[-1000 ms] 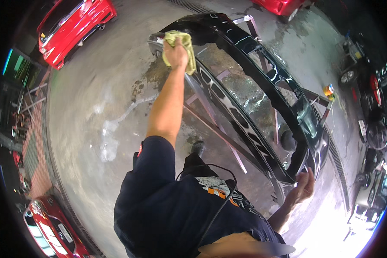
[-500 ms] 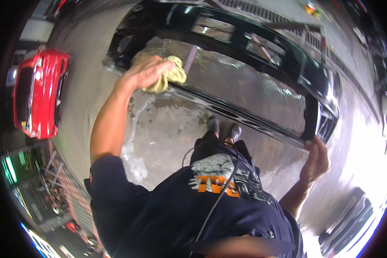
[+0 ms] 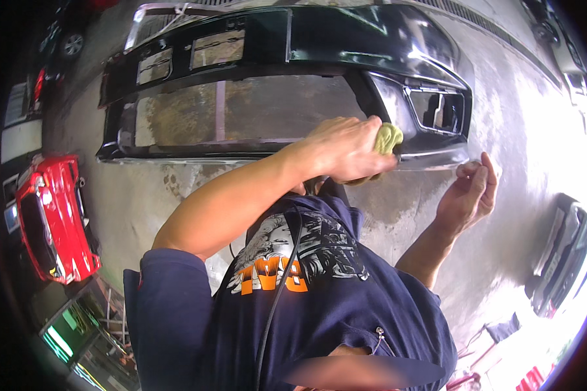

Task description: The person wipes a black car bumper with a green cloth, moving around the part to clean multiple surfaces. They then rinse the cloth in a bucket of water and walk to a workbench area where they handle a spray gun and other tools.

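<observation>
A glossy black car bumper (image 3: 319, 42) lies across the top of the view, raised above the wet concrete floor. My left hand (image 3: 342, 150) reaches across my body and grips a yellow cloth (image 3: 389, 138), pressing it on the bumper's lower edge beside a rectangular opening (image 3: 440, 109). My right hand (image 3: 469, 192) hovers just off the bumper's right lower corner, fingers loosely apart and holding nothing. My dark blue printed shirt (image 3: 319, 293) fills the lower middle.
A red car (image 3: 52, 221) is parked at the left, and a dark car (image 3: 561, 254) at the right. Another vehicle (image 3: 571, 55) stands at the upper right. Wet grey concrete (image 3: 515, 130) surrounds the bumper. A black cable (image 3: 277, 293) hangs down my chest.
My left hand has carried the cloth from the bumper's left part to its right lower edge. My right hand has let go of the bumper's end. The view has swung.
</observation>
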{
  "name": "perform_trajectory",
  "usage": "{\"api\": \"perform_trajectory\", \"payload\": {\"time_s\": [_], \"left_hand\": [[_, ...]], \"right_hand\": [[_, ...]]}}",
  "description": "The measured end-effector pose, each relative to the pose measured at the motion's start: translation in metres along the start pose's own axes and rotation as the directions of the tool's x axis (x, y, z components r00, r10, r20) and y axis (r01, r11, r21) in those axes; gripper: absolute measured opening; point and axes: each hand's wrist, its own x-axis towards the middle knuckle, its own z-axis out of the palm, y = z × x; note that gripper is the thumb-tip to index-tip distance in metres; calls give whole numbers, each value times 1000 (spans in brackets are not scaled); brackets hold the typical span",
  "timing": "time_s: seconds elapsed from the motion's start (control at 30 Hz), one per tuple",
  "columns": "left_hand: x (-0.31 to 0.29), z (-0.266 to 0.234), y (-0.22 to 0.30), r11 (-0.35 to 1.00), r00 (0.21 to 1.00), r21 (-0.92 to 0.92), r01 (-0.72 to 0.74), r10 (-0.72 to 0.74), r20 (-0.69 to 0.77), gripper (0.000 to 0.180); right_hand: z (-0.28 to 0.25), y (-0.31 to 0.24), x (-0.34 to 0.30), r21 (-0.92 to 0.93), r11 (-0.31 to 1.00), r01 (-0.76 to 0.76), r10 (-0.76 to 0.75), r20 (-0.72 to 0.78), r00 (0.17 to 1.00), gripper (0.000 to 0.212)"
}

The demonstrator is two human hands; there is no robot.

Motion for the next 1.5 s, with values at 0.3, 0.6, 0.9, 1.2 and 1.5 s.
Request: {"api": "perform_trajectory", "payload": {"time_s": [0.3,0.6,0.9,1.2,1.5], "left_hand": [[-42,-17,-15,-124,876,-963,-239,-456,-158,48],[47,55,27,361,810,-874,-326,-371,-455,18],[12,-17,-38,-461,693,-518,-720,-513,-507,33],[-159,-120,-195,133,-107,-36,-991,-909,-404,58],[-120,-106,-137,795,71,-282,-536,-291,-954,37]], "right_hand": [[-8,5,34,152,988,15,-19,29,999,26],[-12,11,19,150,985,-82,84,-7,996,25],[9,12,27,126,989,-72,59,111,992,27],[-2,19,21,47,990,-134,127,131,983,28],[14,15,29,7,990,-138,136,141,981,30]]}}
